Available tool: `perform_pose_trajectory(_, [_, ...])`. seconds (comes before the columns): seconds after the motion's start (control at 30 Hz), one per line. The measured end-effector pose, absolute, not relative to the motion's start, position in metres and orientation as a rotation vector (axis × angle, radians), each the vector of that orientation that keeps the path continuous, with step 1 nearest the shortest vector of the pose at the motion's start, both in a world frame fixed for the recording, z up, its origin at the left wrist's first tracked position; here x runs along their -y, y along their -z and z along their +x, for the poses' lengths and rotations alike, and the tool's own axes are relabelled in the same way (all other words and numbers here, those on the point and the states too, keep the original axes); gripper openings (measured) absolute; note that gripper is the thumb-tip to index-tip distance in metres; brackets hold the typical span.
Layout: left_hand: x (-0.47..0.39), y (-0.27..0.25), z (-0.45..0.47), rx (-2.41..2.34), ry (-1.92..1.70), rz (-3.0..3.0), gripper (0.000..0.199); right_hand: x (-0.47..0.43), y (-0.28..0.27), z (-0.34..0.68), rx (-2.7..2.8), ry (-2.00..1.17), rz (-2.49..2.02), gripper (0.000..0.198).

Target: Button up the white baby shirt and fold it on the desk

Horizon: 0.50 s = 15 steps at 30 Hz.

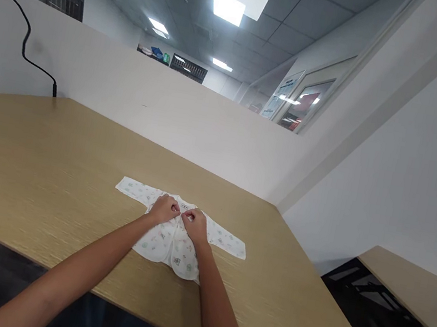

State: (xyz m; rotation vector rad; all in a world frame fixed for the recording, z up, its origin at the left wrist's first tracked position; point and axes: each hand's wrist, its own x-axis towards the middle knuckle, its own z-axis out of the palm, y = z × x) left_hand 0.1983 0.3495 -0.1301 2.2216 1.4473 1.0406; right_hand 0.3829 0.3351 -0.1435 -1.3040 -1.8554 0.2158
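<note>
A small white baby shirt (pixel 158 242) with a faint coloured print lies front up on the table, its sleeves spread to both sides. The front is parted below the chest, and the two lower flaps hang slightly apart. At the upper chest, just under the neckline, my left hand (pixel 165 209) pinches the left front edge. Close beside it, my right hand (pixel 195 224) pinches the right front edge. The fingertips of both hands nearly meet at the centre line. Whatever small fastening may lie between the fingers is hidden.
The shirt rests on a wood-coloured table (pixel 51 173) backed by a low white partition (pixel 176 114). A black flexible stand (pixel 26 36) rises at the far left corner. A white wall borders the right, with another tabletop (pixel 413 282) beyond the right edge.
</note>
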Motion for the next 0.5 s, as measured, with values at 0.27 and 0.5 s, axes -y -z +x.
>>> perform_pose_trajectory(0.27, [-0.3497, 0.1290, 0.1968, -1.352, -1.012, 2.202, 0.012, -0.3352, 0.1439, 0.3843, 1.867, -0.337, -1.204, 0.015])
perform_pose_trajectory(0.5, [-0.3478, 0.1253, 0.1966, -1.361, -0.985, 2.210, 0.015, -0.3325, 0.1412, 0.3825, 1.852, -0.313, -1.266, 0.011])
